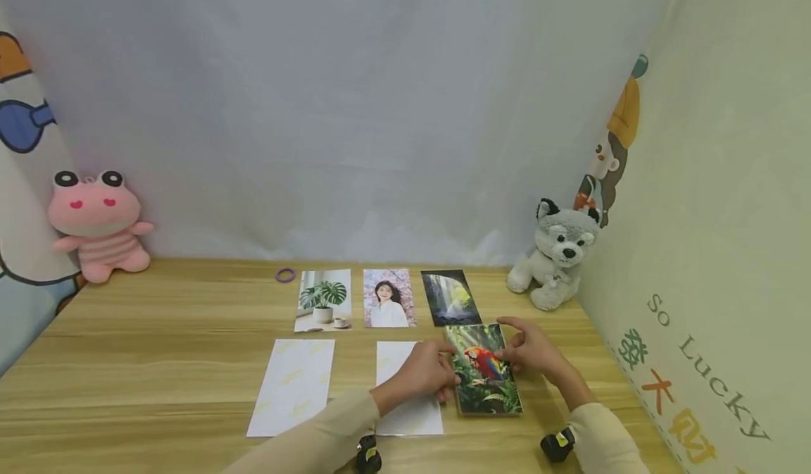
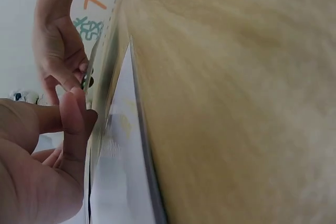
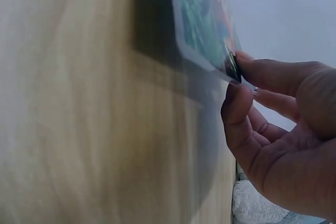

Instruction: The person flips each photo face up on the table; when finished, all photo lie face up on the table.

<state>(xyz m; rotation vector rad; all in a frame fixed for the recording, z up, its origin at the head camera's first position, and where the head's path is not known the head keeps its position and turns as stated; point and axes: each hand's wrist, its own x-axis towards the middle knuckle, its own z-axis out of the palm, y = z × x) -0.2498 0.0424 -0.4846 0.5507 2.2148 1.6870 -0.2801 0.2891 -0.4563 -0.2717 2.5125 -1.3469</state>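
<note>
Parrot photo sits right of centre in the lower part of the head frame, its far edge just below the waterfall photo. Its long axis runs up and down the frame, the top leaning slightly left. The main relation is that it lies between the two hands: to the right of the left hand and to the left of the right hand, with neither clearly nearer, since both reach its long sides.

The right grip is closed on it, thumb above and a finger beneath one corner in the right wrist view, where a shadow falls on the table below that raised corner. The left grip seems to pinch the opposite edge, though its wrist view is too edge-on to be sure. The left forearm comes in from the bottom centre, slanting up and right across a white card; the right one rises from the lower right, slanting up and left.

Farther out, another white card lies lower left of centre. Above are a plant photo and a portrait photo, with a purple ring at the upper left of that row. A husky plush sits at right, a pink plush at far left.
</note>
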